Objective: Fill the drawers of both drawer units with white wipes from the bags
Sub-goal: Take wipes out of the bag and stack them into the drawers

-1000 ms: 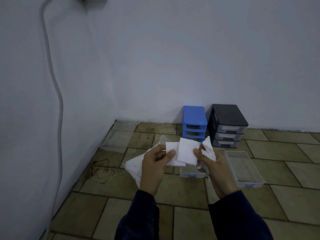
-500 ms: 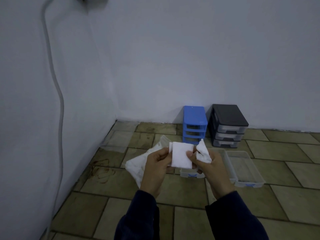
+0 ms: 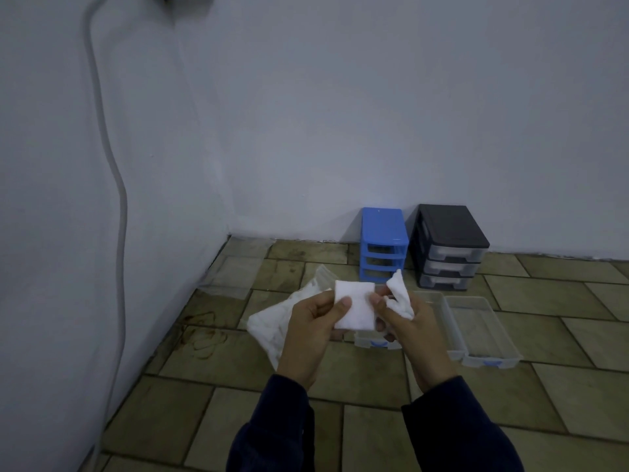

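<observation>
My left hand point(image 3: 308, 330) and my right hand point(image 3: 413, 330) together pinch a folded white wipe point(image 3: 354, 306) held flat between them. Further crumpled wipes point(image 3: 400, 296) stick up from my right hand. A clear bag of white wipes point(image 3: 272, 320) lies on the floor under my left hand. The blue drawer unit point(image 3: 383, 247) stands at the wall with its three slots empty. To its right the black drawer unit point(image 3: 447, 247) has its drawers in. Three clear drawers lie on the floor: one point(image 3: 372, 342) below my hands, two point(image 3: 483, 330) to the right.
The floor is tiled in olive-brown slabs point(image 3: 374, 373). A flat clear plastic piece point(image 3: 238, 267) lies near the left wall corner. A grey cable point(image 3: 117, 185) runs down the left wall. Rusty stains point(image 3: 200, 332) mark the tiles at left.
The spread wipes between my hands have been folded together into one compact square, and both hands have moved closer to each other.
</observation>
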